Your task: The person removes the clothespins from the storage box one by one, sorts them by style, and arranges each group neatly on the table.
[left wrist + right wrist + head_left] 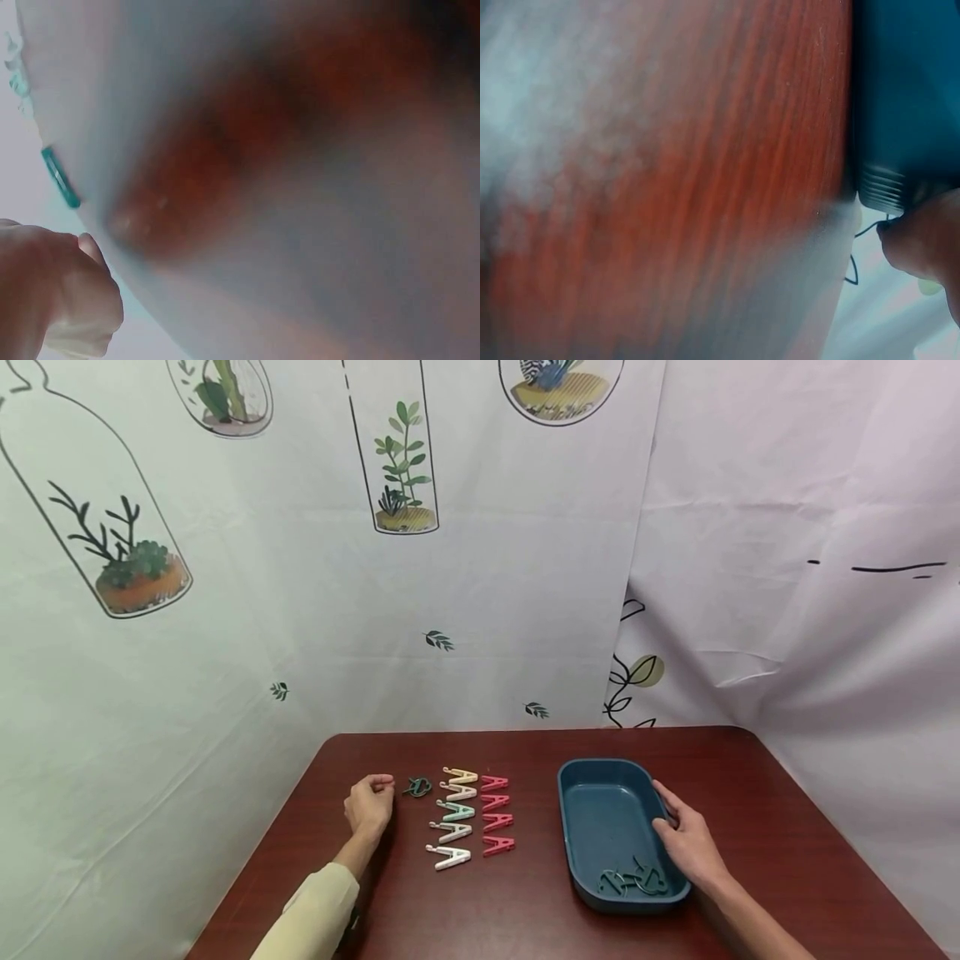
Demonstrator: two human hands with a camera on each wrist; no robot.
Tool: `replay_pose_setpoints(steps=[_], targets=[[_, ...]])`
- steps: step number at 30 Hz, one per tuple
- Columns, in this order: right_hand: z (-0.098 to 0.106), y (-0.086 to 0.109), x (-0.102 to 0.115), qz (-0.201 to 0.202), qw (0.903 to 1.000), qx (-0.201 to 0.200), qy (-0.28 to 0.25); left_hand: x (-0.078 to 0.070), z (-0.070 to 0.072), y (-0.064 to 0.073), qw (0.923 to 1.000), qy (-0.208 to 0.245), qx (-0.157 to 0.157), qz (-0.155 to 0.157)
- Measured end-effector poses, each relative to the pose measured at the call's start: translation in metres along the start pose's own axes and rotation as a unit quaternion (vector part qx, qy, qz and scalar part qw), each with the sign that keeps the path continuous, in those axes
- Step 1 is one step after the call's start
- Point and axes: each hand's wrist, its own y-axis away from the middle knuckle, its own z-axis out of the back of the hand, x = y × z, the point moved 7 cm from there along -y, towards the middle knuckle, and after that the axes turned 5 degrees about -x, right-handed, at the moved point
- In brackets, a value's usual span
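Note:
My left hand (370, 806) is over the left part of the table, its fingers loosely bent, with nothing visible in them. Just right of its fingertips lies a dark green clip (418, 787), apart from the hand. In the left wrist view, the hand (64, 289) looks rounded and a green piece (60, 178) lies beyond it. My right hand (688, 839) grips the right rim of a blue tray (567, 827), thumb over the edge and fingers outside. Several dark green clips (633, 882) lie at the tray's near end. In the right wrist view a digit (922, 236) touches the tray (911, 90).
Between the hands stand two columns of clothespins: white, cream, yellow and mint ones (456, 811) on the left, red ones (497, 822) on the right. The brown table (525, 910) ends at a printed cloth backdrop (487, 610).

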Motion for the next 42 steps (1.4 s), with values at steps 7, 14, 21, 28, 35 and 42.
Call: replay_pose_setpoints(steps=[7,14,21,28,35,42], targets=[[0.000,0.001,0.001,0.002,1.0000,-0.002,-0.008,-0.014,0.013,-0.021,0.9996,0.014,-0.019,0.014],[0.000,0.002,0.000,0.007,1.0000,-0.004,0.001,-0.048,0.000,-0.023,0.9956,0.068,0.063,0.017],[0.001,0.003,-0.001,0.008,0.9999,-0.007,0.007,-0.100,-0.037,0.008,0.9861,0.121,0.113,-0.001],[0.000,0.002,0.002,0.009,0.9999,-0.009,0.006,-0.147,-0.079,0.060,0.9620,0.213,0.170,-0.013],[-0.001,0.001,0.002,0.006,1.0000,-0.002,0.000,-0.189,-0.115,0.116,0.9234,0.305,0.233,0.002],[0.001,0.002,0.001,0.006,1.0000,-0.007,0.002,-0.211,-0.142,0.169,0.8975,0.330,0.292,0.026]])
